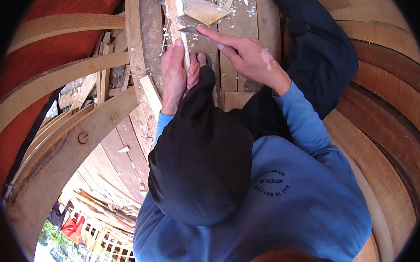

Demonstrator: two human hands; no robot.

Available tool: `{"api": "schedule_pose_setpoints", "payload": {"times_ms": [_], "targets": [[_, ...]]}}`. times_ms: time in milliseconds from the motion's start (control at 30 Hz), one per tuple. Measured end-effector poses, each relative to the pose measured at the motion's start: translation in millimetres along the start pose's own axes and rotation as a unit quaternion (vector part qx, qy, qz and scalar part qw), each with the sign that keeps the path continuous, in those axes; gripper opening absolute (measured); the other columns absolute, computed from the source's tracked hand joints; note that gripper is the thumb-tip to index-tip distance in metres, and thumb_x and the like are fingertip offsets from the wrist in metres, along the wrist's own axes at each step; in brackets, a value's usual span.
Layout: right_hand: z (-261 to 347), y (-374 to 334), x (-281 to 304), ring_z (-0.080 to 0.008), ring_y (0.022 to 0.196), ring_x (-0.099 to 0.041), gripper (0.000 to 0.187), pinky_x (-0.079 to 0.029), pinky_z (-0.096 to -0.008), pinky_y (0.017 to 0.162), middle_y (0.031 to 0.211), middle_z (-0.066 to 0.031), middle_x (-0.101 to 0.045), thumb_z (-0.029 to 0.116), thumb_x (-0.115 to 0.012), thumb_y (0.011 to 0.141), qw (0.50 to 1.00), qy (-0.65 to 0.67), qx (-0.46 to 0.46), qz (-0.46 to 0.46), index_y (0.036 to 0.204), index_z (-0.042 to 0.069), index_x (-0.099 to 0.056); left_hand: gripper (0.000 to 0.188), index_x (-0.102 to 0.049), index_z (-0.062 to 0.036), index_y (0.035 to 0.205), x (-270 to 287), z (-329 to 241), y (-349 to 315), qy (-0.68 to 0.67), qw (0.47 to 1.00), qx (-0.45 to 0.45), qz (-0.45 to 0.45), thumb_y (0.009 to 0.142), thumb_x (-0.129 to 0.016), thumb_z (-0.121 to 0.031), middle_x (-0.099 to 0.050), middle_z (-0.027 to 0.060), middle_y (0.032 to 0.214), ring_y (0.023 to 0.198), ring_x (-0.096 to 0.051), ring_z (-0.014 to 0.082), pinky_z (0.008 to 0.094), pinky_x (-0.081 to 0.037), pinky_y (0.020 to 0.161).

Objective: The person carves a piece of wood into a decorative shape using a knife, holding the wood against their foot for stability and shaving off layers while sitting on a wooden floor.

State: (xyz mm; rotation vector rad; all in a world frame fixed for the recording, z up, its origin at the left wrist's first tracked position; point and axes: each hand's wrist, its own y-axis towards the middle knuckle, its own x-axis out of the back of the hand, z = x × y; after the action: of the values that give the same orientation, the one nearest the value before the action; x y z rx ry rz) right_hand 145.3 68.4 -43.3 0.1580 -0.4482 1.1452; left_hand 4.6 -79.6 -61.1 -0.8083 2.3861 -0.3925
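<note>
In the head view, the left hand (174,76) is closed around a long, pale wooden strip (174,15) above brown wooden planks (247,26). The right hand (253,59) firmly grips a grey metal-bladed knife (190,31), forefinger extended, blade against the strip. Dark circular lettering (271,180) marks the blue long-sleeved sweatshirt (311,206).

Over at ten o'clock I can see a big red sheet (52,52) behind bent wooden beams (65,26). Near nine, a little wood chip (123,149) lies on the floorboards (132,167). At eight there's a messy heap of sticks (103,208), and past it green leaves (57,238) in bright light. At three, brown planks (391,99) bend round like a wall.
</note>
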Motion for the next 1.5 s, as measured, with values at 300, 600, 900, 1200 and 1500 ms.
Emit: {"api": "schedule_pose_setpoints", "payload": {"times_ms": [300, 600, 900, 1200, 1500], "targets": [[-1, 3, -3, -0.0455, 0.069, -0.053, 0.057, -0.048, -0.0484, 0.069, 0.083, -0.0282, -0.057, 0.004, -0.053, 0.098, 0.997, -0.070, -0.027, 0.009, 0.146, 0.033, -0.055, 0.010, -0.059, -0.0021, 0.101, 14, 29, 16, 0.135, 0.988, 0.011, -0.067, 0.093, -0.062, -0.008, -0.058, 0.0017, 0.060, 0.038, -0.045, 0.0067, 0.0227, -0.034, 0.034], [4, -1, -5, -0.0470, 0.081, -0.062, 0.050, -0.049, -0.0523, 0.075, 0.086, -0.0272, -0.064, 0.008, -0.051, 0.097, 0.996, -0.089, -0.022, 0.011, 0.142, 0.028, -0.059, 0.008, -0.060, -0.0012, 0.096, 15, 32, 18, 0.183, 0.979, 0.028, -0.086, 0.089, -0.057, -0.005, -0.058, 0.0031, 0.062, 0.041, -0.047, 0.0073, 0.0241, -0.034, 0.036], [-51, 9, -27, -0.0475, 0.081, -0.062, 0.056, -0.048, -0.0524, 0.077, 0.088, -0.0281, -0.064, 0.008, -0.049, 0.099, 0.986, -0.146, -0.073, 0.030, 0.148, 0.035, -0.052, 0.005, -0.052, -0.0059, 0.086, 46, 100, 53, 0.128, 0.988, 0.078, -0.047, 0.088, -0.056, -0.008, -0.051, 0.0016, 0.058, 0.042, -0.045, 0.0091, 0.0250, -0.031, 0.036], [-102, 13, -42, -0.0461, 0.080, -0.063, 0.057, -0.049, -0.0520, 0.077, 0.089, -0.0288, -0.064, 0.010, -0.047, 0.098, 0.971, -0.207, -0.097, 0.071, 0.149, 0.033, -0.051, 0.011, -0.062, -0.0083, 0.070, 43, 124, 69, 0.359, 0.927, 0.106, -0.028, 0.081, -0.064, -0.011, -0.051, 0.0064, 0.066, 0.061, -0.048, 0.0193, 0.0383, -0.040, 0.058], [-102, 12, -40, -0.0427, 0.073, -0.061, 0.062, -0.051, -0.0480, 0.075, 0.088, -0.0272, -0.064, 0.009, -0.046, 0.095, 0.959, -0.220, -0.127, 0.124, 0.149, 0.037, -0.050, 0.009, -0.077, -0.0207, 0.083, 75, 169, 74, 0.579, 0.816, 0.003, -0.005, 0.075, -0.072, -0.022, -0.061, 0.0131, 0.096, 0.095, -0.054, 0.0368, 0.0479, -0.041, 0.074]]}}
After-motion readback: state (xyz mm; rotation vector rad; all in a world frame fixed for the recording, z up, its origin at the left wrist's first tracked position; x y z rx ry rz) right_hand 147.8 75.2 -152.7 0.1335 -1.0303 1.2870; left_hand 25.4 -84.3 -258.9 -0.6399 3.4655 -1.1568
